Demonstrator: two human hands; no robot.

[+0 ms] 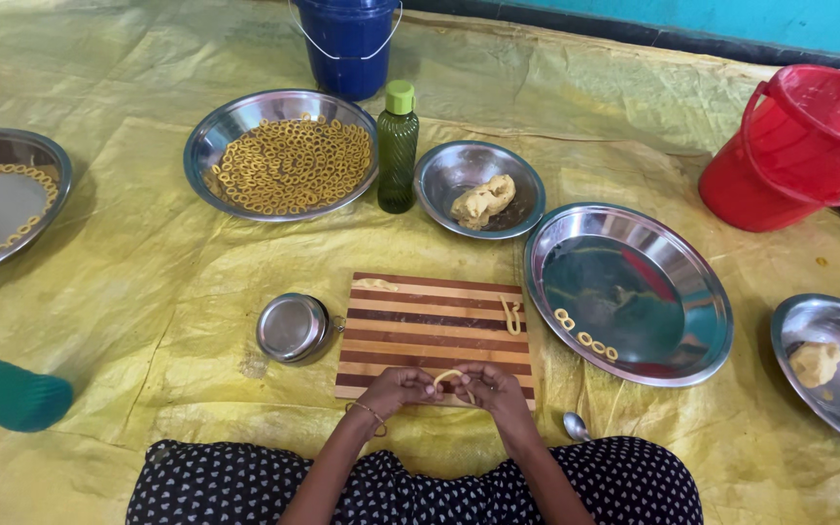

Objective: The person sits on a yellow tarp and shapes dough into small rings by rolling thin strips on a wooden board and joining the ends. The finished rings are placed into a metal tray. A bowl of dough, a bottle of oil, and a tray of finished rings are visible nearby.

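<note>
Head view: a thin strip of dough point(447, 375) is held between the left hand point(399, 386) and the right hand point(491, 384), just above the near edge of the striped wooden board point(430, 316). Both hands are pinched nearly closed, each fingertip grip set on one end of the strip, which is bent into a small arch. The dough is judged to be very light, soft and easily torn or flattened, perhaps slightly oily; it is best taken at its ends with a gentle pinch, never squeezed in the middle. Another rolled strip point(510, 315) is seen lying on the board's right side. A few finished rings point(585, 335) are laid in the large steel plate point(673, 335) to the right. A lump of dough point(483, 201) is kept in a small steel bowl point(454, 167) beyond the board, beside a green bottle point(398, 148).
</note>
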